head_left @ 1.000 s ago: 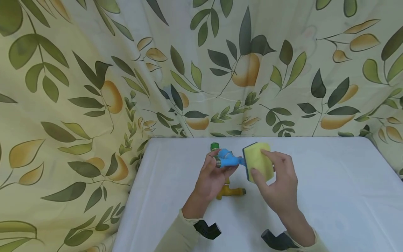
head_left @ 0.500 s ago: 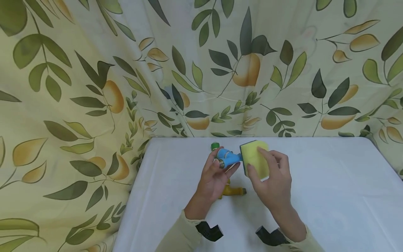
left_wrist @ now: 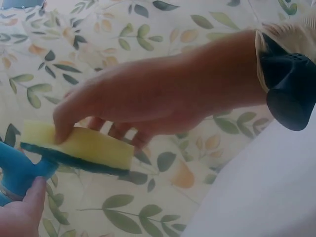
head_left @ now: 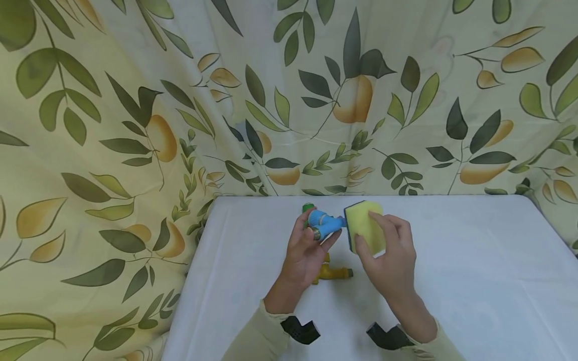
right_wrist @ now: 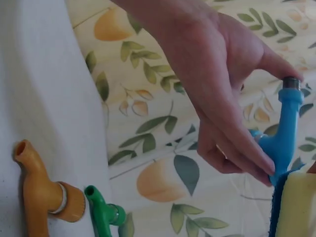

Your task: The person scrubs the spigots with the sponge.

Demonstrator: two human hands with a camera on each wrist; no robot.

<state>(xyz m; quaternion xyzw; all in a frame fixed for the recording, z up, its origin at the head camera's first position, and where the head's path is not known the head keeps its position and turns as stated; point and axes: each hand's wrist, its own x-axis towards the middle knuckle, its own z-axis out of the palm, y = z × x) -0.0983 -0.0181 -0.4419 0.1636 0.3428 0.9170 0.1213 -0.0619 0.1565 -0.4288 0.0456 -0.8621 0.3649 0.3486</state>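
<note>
My left hand [head_left: 298, 258] holds a blue plastic tap [head_left: 326, 225] above the table, its thumb on the dark threaded end in the right wrist view. My right hand [head_left: 392, 258] pinches a yellow sponge [head_left: 369, 228] between thumb and fingers. The sponge's dark scouring side [left_wrist: 79, 162] faces the tap and touches its end. Below the hands a yellow-orange tap [head_left: 334, 273] lies on the table. A green tap [right_wrist: 102, 212] lies farther back, mostly covered by the left hand and blue tap in the head view.
The white-covered table [head_left: 474, 281] spreads out under both hands. Behind it and on the left hangs a leaf-and-fruit patterned curtain [head_left: 289, 100]. Dark camera mounts [head_left: 300, 331] sit on both wrists.
Over the last second my right hand has shifted slightly left with the sponge. The blue tap has tilted a little, its threaded end now lower. The last half second shows hardly any movement.
</note>
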